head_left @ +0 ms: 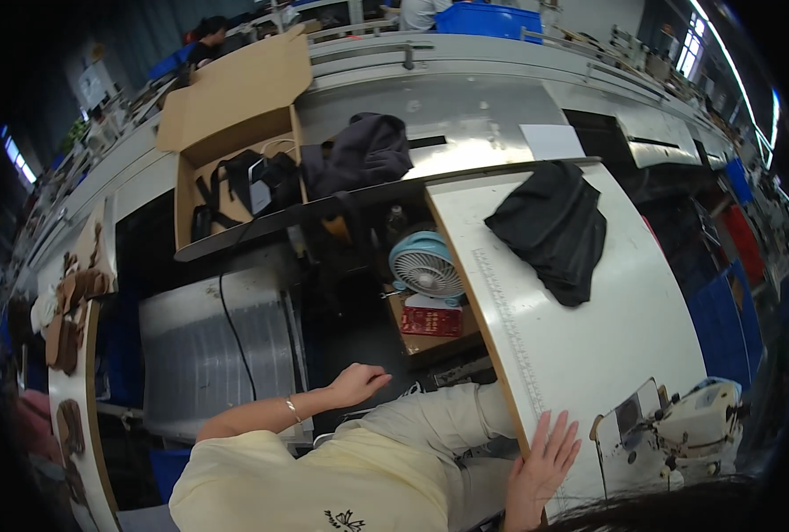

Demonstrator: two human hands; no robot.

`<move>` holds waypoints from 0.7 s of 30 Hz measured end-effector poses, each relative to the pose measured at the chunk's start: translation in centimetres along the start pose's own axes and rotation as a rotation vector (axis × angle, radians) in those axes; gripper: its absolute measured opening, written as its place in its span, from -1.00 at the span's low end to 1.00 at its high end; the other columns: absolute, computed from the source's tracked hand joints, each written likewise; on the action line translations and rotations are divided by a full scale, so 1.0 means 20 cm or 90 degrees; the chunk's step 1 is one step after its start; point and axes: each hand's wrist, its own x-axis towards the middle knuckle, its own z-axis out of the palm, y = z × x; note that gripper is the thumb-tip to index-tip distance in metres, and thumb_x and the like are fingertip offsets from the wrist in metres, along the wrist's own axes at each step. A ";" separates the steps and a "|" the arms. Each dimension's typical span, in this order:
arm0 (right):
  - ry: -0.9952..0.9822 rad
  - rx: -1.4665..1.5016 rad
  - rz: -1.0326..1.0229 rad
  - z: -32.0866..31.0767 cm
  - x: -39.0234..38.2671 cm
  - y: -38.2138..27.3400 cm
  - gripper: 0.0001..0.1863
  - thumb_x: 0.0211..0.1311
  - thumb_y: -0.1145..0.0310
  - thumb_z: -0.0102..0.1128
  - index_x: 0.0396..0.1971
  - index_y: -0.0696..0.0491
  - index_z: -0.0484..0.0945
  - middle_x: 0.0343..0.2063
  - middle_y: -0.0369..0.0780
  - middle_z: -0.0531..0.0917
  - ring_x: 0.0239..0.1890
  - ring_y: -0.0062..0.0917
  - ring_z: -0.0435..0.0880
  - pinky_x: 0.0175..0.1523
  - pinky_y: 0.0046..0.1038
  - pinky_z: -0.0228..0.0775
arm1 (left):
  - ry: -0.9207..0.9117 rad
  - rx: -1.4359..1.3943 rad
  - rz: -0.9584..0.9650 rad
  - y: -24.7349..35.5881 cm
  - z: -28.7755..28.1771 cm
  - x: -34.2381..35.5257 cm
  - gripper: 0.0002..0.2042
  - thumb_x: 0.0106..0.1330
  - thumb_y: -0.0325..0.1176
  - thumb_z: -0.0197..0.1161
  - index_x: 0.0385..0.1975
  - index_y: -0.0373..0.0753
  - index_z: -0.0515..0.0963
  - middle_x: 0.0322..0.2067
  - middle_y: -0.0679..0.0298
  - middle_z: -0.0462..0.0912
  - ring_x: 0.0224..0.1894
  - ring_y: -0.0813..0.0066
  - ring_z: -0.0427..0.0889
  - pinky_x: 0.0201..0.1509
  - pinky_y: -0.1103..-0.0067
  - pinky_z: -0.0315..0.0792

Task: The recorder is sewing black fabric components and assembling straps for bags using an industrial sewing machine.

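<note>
Right hand (543,463) (fingers (558,436) apart) on white tabletop (638,319)

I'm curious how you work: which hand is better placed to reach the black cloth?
Probably the right hand: it's at the white table bearing the black cloth; the left hand isn't.

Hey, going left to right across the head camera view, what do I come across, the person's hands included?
Brown pieces on the far-left table, open cardboard box, left hand, light-blue fan, right hand with fingers spread, white sewing machine.
</note>
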 end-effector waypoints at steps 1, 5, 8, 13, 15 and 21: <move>-0.028 -0.057 0.035 -0.01 0.00 0.01 -0.15 -0.17 0.40 0.27 0.24 0.06 0.13 0.27 -0.01 0.04 0.32 -0.04 -0.06 0.35 -0.07 -0.23 | 0.048 -0.050 0.035 0.02 0.02 -0.02 -0.73 0.32 -0.26 0.04 -0.43 -0.36 0.54 -0.66 0.12 0.54 -0.63 0.41 0.54 -0.48 0.52 0.40; -0.035 -0.093 -0.054 0.01 -0.01 0.07 -0.17 0.00 0.29 0.13 0.30 0.04 -0.02 0.29 0.00 0.01 0.31 -0.05 0.01 0.30 -0.09 -0.04 | 0.145 -0.069 0.033 0.01 -0.08 -0.10 -0.76 0.30 -0.29 0.07 -0.40 -0.38 0.54 -0.62 0.13 0.55 -0.59 0.45 0.52 -0.47 0.56 0.39; -0.042 -0.171 -0.052 0.00 0.00 0.06 -0.18 0.00 0.26 0.15 0.30 0.03 0.01 0.28 0.01 0.05 0.29 -0.05 0.05 0.30 -0.09 -0.04 | 0.253 -0.066 0.168 0.19 -0.43 -0.08 -0.85 0.27 -0.41 0.09 -0.40 -0.36 0.54 -0.57 0.22 0.53 -0.57 0.56 0.49 -0.48 0.63 0.37; -0.036 -0.193 -0.027 0.02 0.02 0.05 -0.17 -0.02 0.25 0.14 0.30 0.03 0.02 0.27 0.01 0.07 0.29 -0.07 0.05 0.31 -0.09 -0.09 | 0.702 -0.265 0.131 0.20 -1.01 -0.19 -0.74 0.41 -0.28 -0.14 -0.26 -0.29 0.48 -0.60 0.41 0.39 -0.58 0.75 0.25 -0.48 0.76 0.19; 0.001 -0.211 -0.060 -0.01 0.06 0.00 -0.25 0.00 0.30 0.15 0.25 0.07 0.10 0.24 0.06 0.11 0.24 -0.07 0.15 0.25 -0.12 0.04 | 0.882 -0.253 0.123 -0.08 -1.11 -0.32 -0.75 0.41 -0.29 -0.13 -0.19 -0.31 0.44 -0.48 0.34 0.47 -0.46 0.68 0.37 -0.35 0.72 0.30; 0.074 -0.112 -0.093 0.04 0.34 -0.21 -0.13 -0.22 0.60 0.13 0.26 0.02 0.11 0.29 -0.06 0.02 0.33 -0.08 -0.06 0.36 -0.05 -0.29 | 0.809 0.150 -0.811 -1.20 -0.37 -1.05 -0.46 0.22 -0.12 0.08 0.10 -0.37 0.25 0.15 -0.03 0.23 0.21 0.04 0.17 0.27 0.31 0.07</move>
